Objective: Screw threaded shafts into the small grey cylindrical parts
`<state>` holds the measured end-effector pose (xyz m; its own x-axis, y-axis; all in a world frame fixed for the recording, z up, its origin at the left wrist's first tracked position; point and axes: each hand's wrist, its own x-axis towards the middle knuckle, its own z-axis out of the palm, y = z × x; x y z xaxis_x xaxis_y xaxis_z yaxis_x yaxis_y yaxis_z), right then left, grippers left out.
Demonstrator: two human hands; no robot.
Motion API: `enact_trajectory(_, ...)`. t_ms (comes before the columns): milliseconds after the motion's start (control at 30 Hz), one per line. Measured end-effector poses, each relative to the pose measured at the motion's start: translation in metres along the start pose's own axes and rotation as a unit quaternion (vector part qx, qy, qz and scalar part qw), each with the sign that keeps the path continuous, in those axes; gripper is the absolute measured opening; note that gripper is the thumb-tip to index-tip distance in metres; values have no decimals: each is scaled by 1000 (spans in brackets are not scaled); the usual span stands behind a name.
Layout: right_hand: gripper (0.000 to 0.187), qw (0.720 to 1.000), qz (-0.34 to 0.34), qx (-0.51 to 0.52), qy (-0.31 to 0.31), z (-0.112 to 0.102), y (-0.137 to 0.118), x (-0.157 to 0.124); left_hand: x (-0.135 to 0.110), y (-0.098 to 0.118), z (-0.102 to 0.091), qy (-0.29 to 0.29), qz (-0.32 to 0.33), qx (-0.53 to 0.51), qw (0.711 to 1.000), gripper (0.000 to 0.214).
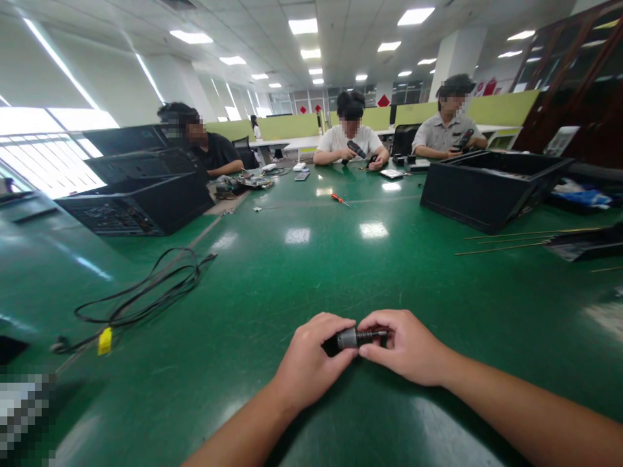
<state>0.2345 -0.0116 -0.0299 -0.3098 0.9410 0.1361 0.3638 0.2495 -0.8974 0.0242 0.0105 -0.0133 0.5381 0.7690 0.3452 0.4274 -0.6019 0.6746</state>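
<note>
Near the front middle of the green table (272, 279), both my hands are on a small grey cylindrical part with a dark coil spring (348, 338) and a slim metal tip pointing right. It looks like the front end of a power screwdriver, but I cannot tell for certain. My left hand (311, 350) wraps the grey body at its left, thumb below and fingers above; its rear end is hidden in the palm. Curled around the spring and tip from the right is my right hand (409, 347), thumb and fingertips close to the spring.
A looped black cable (146, 292) with a yellow tag (104, 341) lies at left. Black computer cases stand at left (141, 204) and right (487, 188). An orange screwdriver (339, 199) lies mid-table. Thin brass rods (516, 240) extend at right. Three people sit across the table.
</note>
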Motion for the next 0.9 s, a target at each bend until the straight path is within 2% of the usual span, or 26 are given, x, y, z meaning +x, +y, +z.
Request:
enact_trajectory(167,23,999,3,46,-1,2,-1,-2,-1,0,-1,-17,-6,-13,1000,31)
enact_trajectory(433,12,1000,-22,-13,9,-1,-6,-2,-5,-5,4,15,16,-15,1000,32)
enact_trajectory(900,7,996,-56,-62,15,-1,-7,-5,-10,-3,1,5,40,-2,999,32)
